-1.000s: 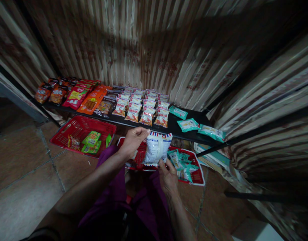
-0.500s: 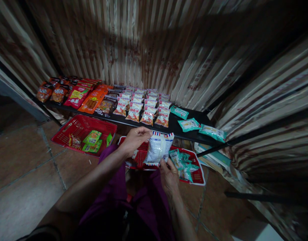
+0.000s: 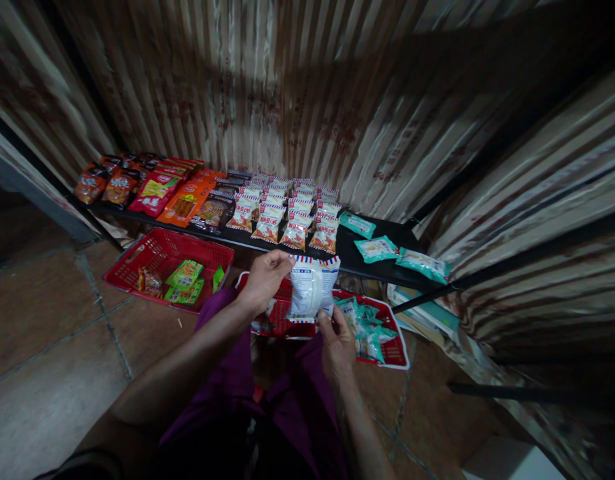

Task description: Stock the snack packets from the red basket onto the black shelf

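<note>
A white snack bag with red and blue striped ends is between my hands, its printed back facing me. My left hand pinches its upper left corner. With fingers closed, my right hand grips its lower right corner. Behind the bag, several rows of similar snack bags stand upright on the black shelf. Below it is a red basket with teal packets in its right part; the held bag hides some of its middle.
Orange, red and brown snack packs fill the shelf's left side. Several teal packets lie toward its right end. Another red basket with green packets sits on the tiled floor at left. Dark posts edge the shelf.
The snack bag has shifted slightly left and up and turned more upright, with both hands still on it. Baskets and shelf goods have stayed put.
</note>
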`<state>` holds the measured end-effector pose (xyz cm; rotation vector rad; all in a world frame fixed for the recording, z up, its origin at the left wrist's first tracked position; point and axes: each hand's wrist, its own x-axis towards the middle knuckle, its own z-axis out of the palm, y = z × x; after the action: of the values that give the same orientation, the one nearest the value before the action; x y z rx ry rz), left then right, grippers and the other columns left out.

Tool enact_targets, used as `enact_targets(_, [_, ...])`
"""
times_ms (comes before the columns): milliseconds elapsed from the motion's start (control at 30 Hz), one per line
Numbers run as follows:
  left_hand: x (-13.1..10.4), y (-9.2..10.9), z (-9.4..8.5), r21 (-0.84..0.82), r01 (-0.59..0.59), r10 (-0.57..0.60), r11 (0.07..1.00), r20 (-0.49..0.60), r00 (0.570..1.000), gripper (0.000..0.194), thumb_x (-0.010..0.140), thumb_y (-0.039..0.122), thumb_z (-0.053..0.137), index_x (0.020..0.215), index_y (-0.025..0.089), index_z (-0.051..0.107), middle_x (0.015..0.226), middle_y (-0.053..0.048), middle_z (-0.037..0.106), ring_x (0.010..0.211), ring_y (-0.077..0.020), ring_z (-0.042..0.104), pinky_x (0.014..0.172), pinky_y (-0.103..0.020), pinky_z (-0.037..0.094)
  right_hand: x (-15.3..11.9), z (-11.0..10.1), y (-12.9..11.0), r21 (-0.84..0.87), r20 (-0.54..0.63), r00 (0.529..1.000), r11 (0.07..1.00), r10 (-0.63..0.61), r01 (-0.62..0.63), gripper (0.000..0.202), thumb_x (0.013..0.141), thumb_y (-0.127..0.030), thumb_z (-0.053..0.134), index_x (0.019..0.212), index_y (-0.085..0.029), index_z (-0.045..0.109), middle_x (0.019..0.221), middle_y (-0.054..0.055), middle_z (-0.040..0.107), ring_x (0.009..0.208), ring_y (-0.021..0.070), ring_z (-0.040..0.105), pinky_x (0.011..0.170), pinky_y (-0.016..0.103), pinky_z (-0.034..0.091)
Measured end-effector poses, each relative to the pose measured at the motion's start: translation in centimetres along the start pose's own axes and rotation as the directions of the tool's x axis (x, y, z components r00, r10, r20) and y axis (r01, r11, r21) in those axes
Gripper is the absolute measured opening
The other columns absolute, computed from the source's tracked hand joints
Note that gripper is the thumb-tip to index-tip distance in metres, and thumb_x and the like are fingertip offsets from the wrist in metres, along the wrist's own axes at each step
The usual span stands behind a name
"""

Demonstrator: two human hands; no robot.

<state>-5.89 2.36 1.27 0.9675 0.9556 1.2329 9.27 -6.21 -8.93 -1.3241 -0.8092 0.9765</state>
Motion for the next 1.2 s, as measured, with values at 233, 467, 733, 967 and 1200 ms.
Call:
enact_targets(233, [-0.6, 0.3, 0.1, 0.087, -0.031, 0.026, 0.996, 0.051, 0.998, 0.021, 0.068, 0.036, 0.065, 0.064, 0.016, 0.058, 0.061, 0.005, 0.054, 0.059, -0.0086, 0.046, 0.059, -0.021, 0.036, 0.5, 0.9, -3.7, 0.010, -0.085, 0.992, 0.995, -0.095, 0.096, 0.041, 0.078, -0.045, 0.062, 0.114, -0.027, 0.063, 0.126, 0.002, 0.061, 0.118, 0.0188, 0.053, 0.100, 0.033, 0.038])
enact_targets(467, [-0.3, -0.3, 0.5, 0.032, -0.022, 0.019, 0.999, 0.089, 0.996, 0.028, 0.067, 0.043, 0.068, 0.068, 0.016, 0.059, 0.064, 0.003, 0.057, 0.061, -0.0090, 0.050, 0.060, -0.021, 0.039, 2.4, 2.7, -5.7, 0.319, 0.113, 0.982, 0.931, 0.150, -0.179, 0.033, 0.067, -0.040, 0.075, 0.093, -0.021, 0.070, 0.091, 0.003, 0.074, 0.086, 0.0207, 0.067, 0.081, 0.035, 0.052])
enact_targets(733, [-1.8, -2.4, -1.1, 0.100, 0.133, -0.148, 0.986, 0.158, 0.976, 0.033, 0.062, 0.042, 0.075, 0.078, 0.016, 0.063, 0.072, -0.001, 0.065, 0.069, -0.0124, 0.059, 0.064, -0.023, 0.043, 5.4, 2.9, -4.6, 0.465, -0.031, 0.962, 0.856, 0.272, -0.227, 0.023, 0.071, -0.036, 0.072, 0.087, -0.019, 0.070, 0.083, 0.001, 0.075, 0.081, 0.0182, 0.069, 0.080, 0.033, 0.054])
enact_targets(967, [-2.8, -5.1, -0.6, 0.126, -0.021, 0.016, 0.992, 0.040, 0.999, 0.015, 0.069, 0.030, 0.065, 0.067, 0.018, 0.056, 0.060, 0.004, 0.057, 0.059, -0.0098, 0.053, 0.060, -0.022, 0.040, 6.6, 2.7, -4.1, 0.459, 0.062, 0.928, 0.815, 0.368, -0.354, 0.027, 0.071, -0.041, 0.072, 0.086, -0.018, 0.070, 0.077, 0.003, 0.074, 0.085, 0.0231, 0.069, 0.081, 0.039, 0.055])
enact_targets(1200, [-3.3, -6.0, -0.2, 0.026, 0.034, -0.033, 0.999, -0.054, 0.998, 0.016, 0.066, 0.025, 0.066, 0.074, 0.019, 0.053, 0.064, 0.005, 0.058, 0.061, -0.0095, 0.053, 0.060, -0.021, 0.040, 6.5, 2.8, -4.6, 0.496, 0.056, 0.910, 0.780, 0.410, -0.381, 0.019, 0.071, -0.036, 0.071, 0.078, -0.019, 0.069, 0.071, 0.002, 0.074, 0.081, 0.0237, 0.070, 0.080, 0.040, 0.056])
